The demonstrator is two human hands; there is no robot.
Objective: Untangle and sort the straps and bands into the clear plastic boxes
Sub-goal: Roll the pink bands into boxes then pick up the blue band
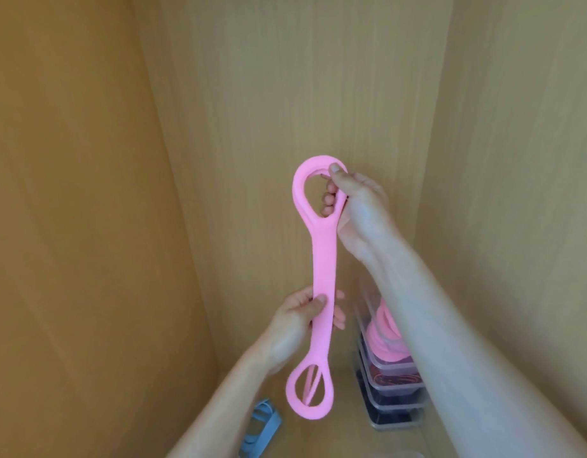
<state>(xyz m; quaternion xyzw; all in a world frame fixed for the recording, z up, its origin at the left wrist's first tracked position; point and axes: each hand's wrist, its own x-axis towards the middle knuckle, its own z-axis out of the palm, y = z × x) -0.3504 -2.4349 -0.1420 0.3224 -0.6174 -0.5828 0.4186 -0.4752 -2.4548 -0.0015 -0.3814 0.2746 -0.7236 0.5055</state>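
Note:
I hold a long pink band (323, 259) upright, with a loop at each end. My right hand (354, 206) grips the rim of its upper loop, thumb on top and fingers through the hole. My left hand (302, 319) pinches the flat middle strip lower down. The lower loop hangs free below that hand. A stack of clear plastic boxes (393, 388) stands at the lower right, partly behind my right forearm. The top box holds coiled pink bands (384, 332); the lower ones hold darker bands.
A blue-grey strap (262, 428) lies on the wooden floor of the cabinet at the lower left, beside my left forearm. Wooden walls close in on the left, back and right.

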